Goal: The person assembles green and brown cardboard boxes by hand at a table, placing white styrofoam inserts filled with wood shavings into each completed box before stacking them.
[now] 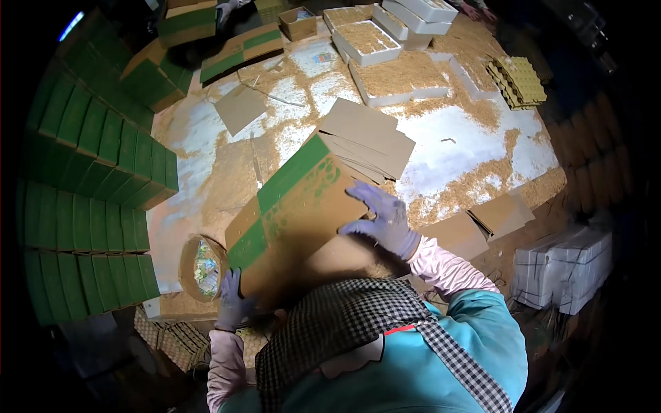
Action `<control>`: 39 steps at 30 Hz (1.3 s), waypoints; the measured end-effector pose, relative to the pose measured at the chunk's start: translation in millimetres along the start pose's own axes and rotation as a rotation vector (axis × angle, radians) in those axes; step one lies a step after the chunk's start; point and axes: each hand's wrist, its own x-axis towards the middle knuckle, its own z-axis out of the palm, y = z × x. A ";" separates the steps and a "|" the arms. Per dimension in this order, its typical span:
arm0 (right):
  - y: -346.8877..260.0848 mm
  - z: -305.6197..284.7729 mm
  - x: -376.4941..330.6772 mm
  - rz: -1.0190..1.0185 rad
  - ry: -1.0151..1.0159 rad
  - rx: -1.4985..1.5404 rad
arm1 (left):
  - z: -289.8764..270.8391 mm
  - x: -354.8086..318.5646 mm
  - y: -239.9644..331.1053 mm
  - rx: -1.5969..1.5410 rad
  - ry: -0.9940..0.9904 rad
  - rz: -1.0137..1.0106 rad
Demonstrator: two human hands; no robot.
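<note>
The person holds a brown cardboard box [296,213] with a green band between both gloved hands, tilted so that its green-striped end points up and away. The right hand [382,220] lies flat against the box's right side, fingers spread and pressed on the cardboard, so it is open and bracing rather than clasped round anything. The left hand [233,303] is at the box's lower left corner, fingers curled against the bottom edge; it grips the box there, though the thumb side is hidden behind the cardboard.

Just left of the left hand sits a roll of tape [202,267] on the bench [454,155], whose pale top is strewn with sawdust-like husk (thickest beyond the right hand). Directly beyond the box, just past the right hand's fingertips, lies a stack of flat cardboard sheets [368,138]. More flat cardboard pieces [482,224] lie to the right of the right hand, near the bench edge, and one single sheet [239,108] lies well beyond the left hand.

Far beyond both hands, white foam trays [396,58] filled with husk are set together, and to their right a stack of yellowish egg trays [518,81]. To the left of the left hand, rows of folded green and brown boxes [96,206] stand stacked on edge. To the right of the right hand, below the bench, is a white wrapped bundle [561,268]. A checked scarf [344,323] and turquoise jacket fill the lower middle of the view.
</note>
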 end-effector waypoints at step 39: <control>-24.6 -0.9 -48.7 0.022 0.194 0.056 | -24.4 134.0 98.2 0.007 0.055 0.548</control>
